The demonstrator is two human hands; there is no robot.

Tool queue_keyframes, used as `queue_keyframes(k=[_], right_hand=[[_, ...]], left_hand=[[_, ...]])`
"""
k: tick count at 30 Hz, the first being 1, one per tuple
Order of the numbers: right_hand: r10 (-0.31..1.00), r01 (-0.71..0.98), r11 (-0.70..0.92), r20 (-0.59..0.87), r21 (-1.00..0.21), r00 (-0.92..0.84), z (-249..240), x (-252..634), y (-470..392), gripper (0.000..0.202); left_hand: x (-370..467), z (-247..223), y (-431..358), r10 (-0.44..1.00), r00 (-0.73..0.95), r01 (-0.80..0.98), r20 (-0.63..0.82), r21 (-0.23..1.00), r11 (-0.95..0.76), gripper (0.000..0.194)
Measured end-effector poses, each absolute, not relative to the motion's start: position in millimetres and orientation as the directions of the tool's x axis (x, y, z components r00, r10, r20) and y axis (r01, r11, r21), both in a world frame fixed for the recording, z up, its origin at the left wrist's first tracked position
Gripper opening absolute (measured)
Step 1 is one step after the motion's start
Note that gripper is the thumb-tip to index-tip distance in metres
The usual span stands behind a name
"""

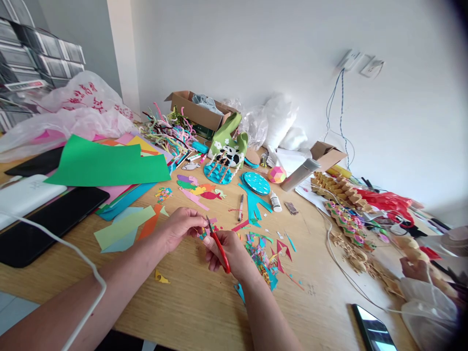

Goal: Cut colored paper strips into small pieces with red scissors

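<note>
Nearest the camera, a white cable (pixel 103 287) loops across the left forearm. Beyond it, the left hand (pixel 181 229) is nearly closed, thumb and fingertips pinched on what seems a small coloured paper piece (pixel 203 235). Close beside it, the right hand (pixel 231 251) is curled around the handles of red-handled scissors (pixel 220 247), blades pointing up and away, its thumb near the piece. The paper looks very light, thin and easily bent or torn, so a gentle pinch at its edge should suit it; the scissors look light but stiff, best held by the loops, clear of the sharp tips. Both are held above a wooden table (pixel 175 312), with shredded scraps (pixel 263 258) beside the right wrist, paper fish (pixel 212 196) farther back and a green sheet (pixel 91 165) to the left. At the right edge, another person's hand (pixel 417 270) holds something pale. Behind stand a cardboard box (pixel 193 109) and a plain pale wall (pixel 234 48) with sockets (pixel 351 58).
</note>
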State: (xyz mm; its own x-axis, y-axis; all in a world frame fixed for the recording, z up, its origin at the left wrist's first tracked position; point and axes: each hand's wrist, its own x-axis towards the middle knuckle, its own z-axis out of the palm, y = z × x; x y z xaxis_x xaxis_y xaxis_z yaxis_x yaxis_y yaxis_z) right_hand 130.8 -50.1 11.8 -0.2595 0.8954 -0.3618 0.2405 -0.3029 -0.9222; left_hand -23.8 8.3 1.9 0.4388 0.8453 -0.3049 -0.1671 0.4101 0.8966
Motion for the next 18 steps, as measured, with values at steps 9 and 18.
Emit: queue_keyframes(k=[9, 18], right_hand=[[0.9, 0.265, -0.303, -0.366, -0.915, -0.237, 11.7, 130.4, -49.8, 0.058], [0.906, 0.237, -0.295, -0.35, -0.926, -0.24, 11.3, 130.9, -49.9, 0.055]], left_hand=[[-23.7, 5.7, 6.6, 0.833, 0.465, -0.157, -0.299, 0.899, 0.41, 0.016], [-23.9, 3.1, 8.6, 0.851, 0.428, -0.178, -0.306, 0.894, 0.411, 0.015]])
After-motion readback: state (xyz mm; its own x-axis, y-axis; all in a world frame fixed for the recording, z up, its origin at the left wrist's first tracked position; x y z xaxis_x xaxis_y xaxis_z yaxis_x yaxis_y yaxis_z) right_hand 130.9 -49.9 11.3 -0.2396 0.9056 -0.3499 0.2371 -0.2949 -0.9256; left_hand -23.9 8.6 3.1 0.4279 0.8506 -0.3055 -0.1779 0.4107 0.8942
